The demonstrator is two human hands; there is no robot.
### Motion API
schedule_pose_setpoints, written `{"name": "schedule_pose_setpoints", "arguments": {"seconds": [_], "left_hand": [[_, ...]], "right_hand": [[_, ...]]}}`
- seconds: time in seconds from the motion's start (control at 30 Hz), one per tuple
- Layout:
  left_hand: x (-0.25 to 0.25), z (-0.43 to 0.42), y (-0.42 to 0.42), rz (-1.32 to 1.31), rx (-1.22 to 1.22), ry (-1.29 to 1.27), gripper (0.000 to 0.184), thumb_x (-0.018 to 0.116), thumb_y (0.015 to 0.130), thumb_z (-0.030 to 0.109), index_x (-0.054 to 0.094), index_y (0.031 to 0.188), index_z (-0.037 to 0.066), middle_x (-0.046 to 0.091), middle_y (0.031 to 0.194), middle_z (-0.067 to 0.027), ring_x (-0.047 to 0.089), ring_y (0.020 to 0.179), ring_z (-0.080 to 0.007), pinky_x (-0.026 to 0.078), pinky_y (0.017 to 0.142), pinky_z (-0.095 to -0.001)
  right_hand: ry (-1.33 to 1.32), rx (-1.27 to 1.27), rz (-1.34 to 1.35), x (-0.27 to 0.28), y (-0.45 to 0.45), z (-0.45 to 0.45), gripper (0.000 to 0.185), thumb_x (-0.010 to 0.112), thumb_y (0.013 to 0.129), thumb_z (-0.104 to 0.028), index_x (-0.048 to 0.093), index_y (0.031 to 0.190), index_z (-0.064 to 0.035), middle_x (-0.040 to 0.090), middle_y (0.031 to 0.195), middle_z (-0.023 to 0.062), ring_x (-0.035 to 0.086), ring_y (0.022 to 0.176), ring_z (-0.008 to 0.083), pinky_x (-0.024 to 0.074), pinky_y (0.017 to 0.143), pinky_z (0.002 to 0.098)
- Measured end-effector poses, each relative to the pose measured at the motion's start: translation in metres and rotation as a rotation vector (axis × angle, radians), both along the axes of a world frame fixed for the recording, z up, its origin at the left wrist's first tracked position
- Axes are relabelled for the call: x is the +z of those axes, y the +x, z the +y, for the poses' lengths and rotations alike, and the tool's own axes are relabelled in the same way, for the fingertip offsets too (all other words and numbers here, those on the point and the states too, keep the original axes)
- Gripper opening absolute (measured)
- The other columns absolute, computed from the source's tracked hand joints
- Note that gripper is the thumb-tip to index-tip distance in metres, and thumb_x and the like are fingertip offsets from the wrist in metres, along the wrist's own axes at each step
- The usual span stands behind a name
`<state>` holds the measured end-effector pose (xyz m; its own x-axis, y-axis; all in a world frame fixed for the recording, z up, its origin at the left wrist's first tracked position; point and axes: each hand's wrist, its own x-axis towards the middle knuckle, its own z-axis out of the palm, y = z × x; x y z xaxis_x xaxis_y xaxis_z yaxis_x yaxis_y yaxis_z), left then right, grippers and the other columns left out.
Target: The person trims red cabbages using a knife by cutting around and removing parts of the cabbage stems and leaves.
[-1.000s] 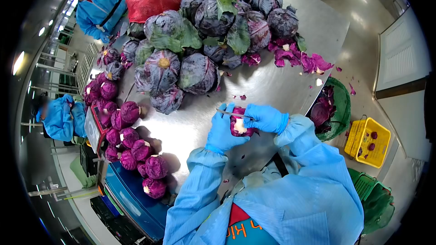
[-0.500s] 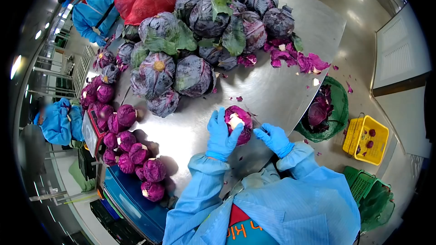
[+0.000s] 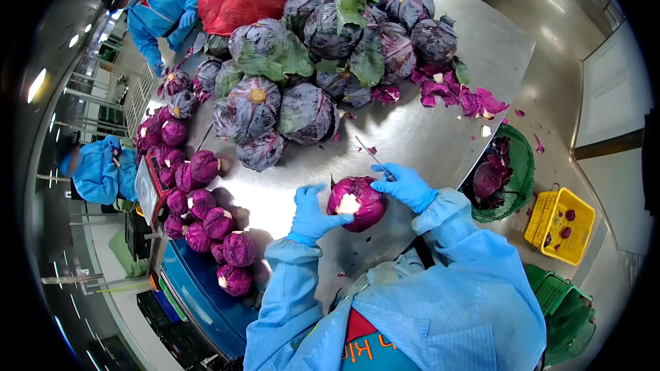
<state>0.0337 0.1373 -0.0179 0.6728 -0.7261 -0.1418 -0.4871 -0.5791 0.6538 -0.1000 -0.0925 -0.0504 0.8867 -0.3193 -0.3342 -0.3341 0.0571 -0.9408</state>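
Clock positions are taken from the cabbage in work.

9 o'clock: the purple heads lie grouped on the table, as in the earlier frame.

11 o'clock: the dark heads are piled, some with green leaves attached. The red bag lies beyond them.

9 o'clock, close in: the left hand is open. The thumb contacts the cabbage at its lower left; the other fingers are raised and clear of it. In the earlier frame, the hand was around the cabbage.

Centre: the cabbage is at the near part of the table, between the hands. Its pale cut face has turned from about 11 o'clock to 9 o'clock.

1 o'clock: the knife points up and left, blade clear of the cabbage.

2 o'clock: the right hand is closed on the knife, fingers touching the cabbage's upper right. Previously it was apart from the cabbage.

3 o'clock: the green basket stands beside the table, holding purple leaves. The yellow crate is farther out.
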Motion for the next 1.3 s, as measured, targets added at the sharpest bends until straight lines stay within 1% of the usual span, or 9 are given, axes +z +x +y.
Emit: {"name": "schedule_pose_setpoints", "arguments": {"seconds": [0.07, 0.13, 0.17, 0.23, 0.47, 0.8, 1.1, 1.2, 1.3], "left_hand": [[0.003, -0.014, -0.008, -0.236, -0.186, -0.038, 0.118, 0.087, 0.047, 0.059, 0.042, 0.136, -0.005, 0.036, 0.136, -0.0287, 0.036, 0.128, -0.0419, 0.035, 0.105, -0.0476], [-0.029, -0.021, -0.029, 0.147, -0.124, -0.143, 0.131, 0.087, 0.045, 0.061, 0.03, 0.142, -0.004, 0.032, 0.139, -0.0303, 0.03, 0.132, -0.0451, 0.029, 0.11, -0.048], [-0.036, -0.025, -0.039, 0.297, -0.049, -0.251, 0.136, 0.087, 0.043, 0.062, 0.025, 0.144, -0.004, 0.03, 0.14, -0.0307, 0.028, 0.133, -0.0463, 0.028, 0.111, -0.0485], [-0.021, -0.039, -0.043, 0.101, -0.129, -0.11, 0.143, 0.09, 0.037, 0.06, 0.021, 0.144, -0.005, 0.028, 0.141, -0.0305, 0.027, 0.133, -0.0477, 0.028, 0.112, -0.0499], [-0.02, -0.055, -0.051, 0.077, -0.001, -0.099, 0.124, 0.089, 0.044, 0.051, 0.031, 0.137, -0.008, 0.041, 0.132, -0.0272, 0.042, 0.124, -0.0418, 0.038, 0.104, -0.0474], [-0.001, -0.077, -0.062, 0.068, 0.132, 0.124, 0.125, 0.088, 0.044, 0.054, 0.032, 0.138, -0.007, 0.045, 0.128, -0.0262, 0.047, 0.117, -0.0409, 0.041, 0.1, -0.047], [0.0, -0.087, -0.07, -0.031, 0.189, 0.112, 0.115, 0.089, 0.043, 0.051, 0.041, 0.131, -0.005, 0.053, 0.118, -0.0238, 0.053, 0.11, -0.0388, 0.046, 0.092, -0.0463], [0.002, -0.083, -0.063, 0.08, 0.152, 0.13, 0.116, 0.087, 0.046, 0.053, 0.036, 0.134, -0.002, 0.047, 0.124, -0.0238, 0.049, 0.113, -0.0405, 0.042, 0.095, -0.0494], [0.003, -0.082, -0.068, 0.062, 0.204, 0.118, 0.112, 0.087, 0.046, 0.052, 0.039, 0.132, -0.001, 0.048, 0.122, -0.0224, 0.05, 0.112, -0.0402, 0.042, 0.095, -0.0492]], "right_hand": [[-0.211, 0.025, 0.055, 0.009, -0.006, -0.003, 0.045, 0.066, 0.086, -0.046, 0.065, 0.103, -0.0041, 0.066, 0.082, 0.0117, 0.061, 0.073, 0.0251, 0.0488, 0.07, 0.0373], [-0.648, 0.081, 0.184, 0.016, -0.02, -0.004, 0.05, 0.057, 0.089, -0.054, 0.065, 0.093, -0.0047, 0.065, 0.078, 0.0172, 0.062, 0.07, 0.0346, 0.0489, 0.068, 0.0428], [-0.617, 0.059, 0.16, 0.016, -0.027, -0.001, 0.052, 0.053, 0.09, -0.056, 0.064, 0.089, -0.005, 0.064, 0.077, 0.0183, 0.061, 0.07, 0.0371, 0.0485, 0.067, 0.0445], [-0.546, 0.019, 0.121, 0.015, -0.046, 0.01, 0.058, 0.044, 0.093, -0.06, 0.062, 0.082, -0.0058, 0.063, 0.076, 0.0205, 0.06, 0.071, 0.042, 0.0478, 0.066, 0.0479], [-0.557, 0.094, 0.073, 0.003, -0.066, 0.029, 0.057, 0.044, 0.094, -0.057, 0.063, 0.077, -0.0066, 0.061, 0.073, 0.0181, 0.061, 0.071, 0.0381, 0.0483, 0.065, 0.0455], [-0.544, 0.366, 0.077, -0.025, -0.038, -0.026, 0.062, 0.043, 0.094, -0.059, 0.064, 0.072, -0.0048, 0.059, 0.069, 0.0208, 0.058, 0.067, 0.04, 0.0472, 0.063, 0.0441], [-0.464, -0.159, 0.094, -0.025, -0.04, 0.014, 0.062, 0.047, 0.091, -0.061, 0.066, 0.072, -0.0046, 0.062, 0.071, 0.0182, 0.061, 0.067, 0.0365, 0.0487, 0.066, 0.043], [-0.333, 0.023, 0.204, -0.013, -0.043, 0.003, 0.054, 0.054, 0.09, -0.056, 0.066, 0.077, -0.0056, 0.061, 0.069, 0.0169, 0.062, 0.068, 0.0324, 0.0489, 0.066, 0.0398], [-0.522, -0.111, 0.184, 0.014, -0.043, 0.005, 0.045, 0.06, 0.089, -0.052, 0.067, 0.087, -0.0076, 0.062, 0.071, 0.0139, 0.062, 0.069, 0.0301, 0.049, 0.067, 0.0372]]}}
